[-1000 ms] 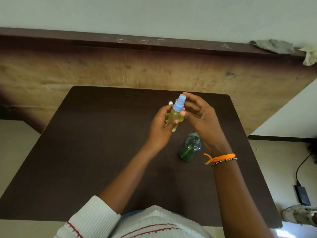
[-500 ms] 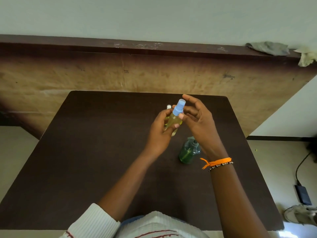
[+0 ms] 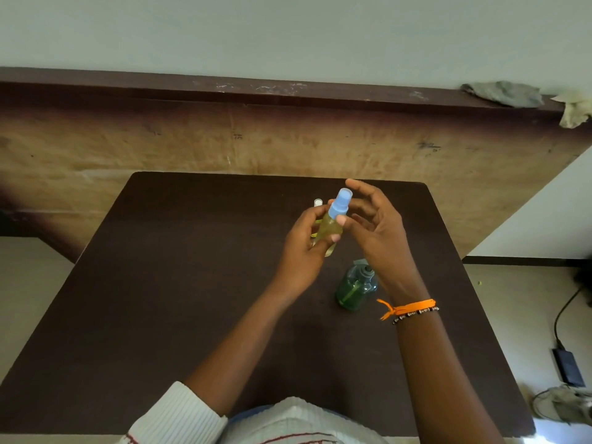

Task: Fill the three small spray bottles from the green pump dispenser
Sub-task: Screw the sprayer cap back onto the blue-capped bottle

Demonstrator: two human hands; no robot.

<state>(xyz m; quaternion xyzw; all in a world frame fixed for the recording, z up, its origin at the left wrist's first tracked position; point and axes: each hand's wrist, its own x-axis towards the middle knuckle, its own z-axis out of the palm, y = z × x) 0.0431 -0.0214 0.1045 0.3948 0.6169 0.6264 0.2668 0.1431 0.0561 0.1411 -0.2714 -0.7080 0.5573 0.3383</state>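
Note:
My left hand (image 3: 304,248) grips a small clear spray bottle (image 3: 330,232) with yellowish liquid and a blue spray cap (image 3: 340,203), held above the dark table (image 3: 179,283). My right hand (image 3: 374,225) hovers just right of the cap with fingers spread and loosely curved; its thumb tip is at the bottle's neck. The green pump dispenser (image 3: 354,288) stands on the table below my right wrist. Another small bottle with a clear cap (image 3: 317,203) shows partly behind my left hand.
A wooden panel (image 3: 224,145) with a dark ledge rises behind the table. Rags (image 3: 503,94) lie on the ledge at the right. On the floor to the right lie a black adapter (image 3: 568,366) and cables.
My right fingers have let go of the blue cap and spread open beside it. The bottle stays in my left hand.

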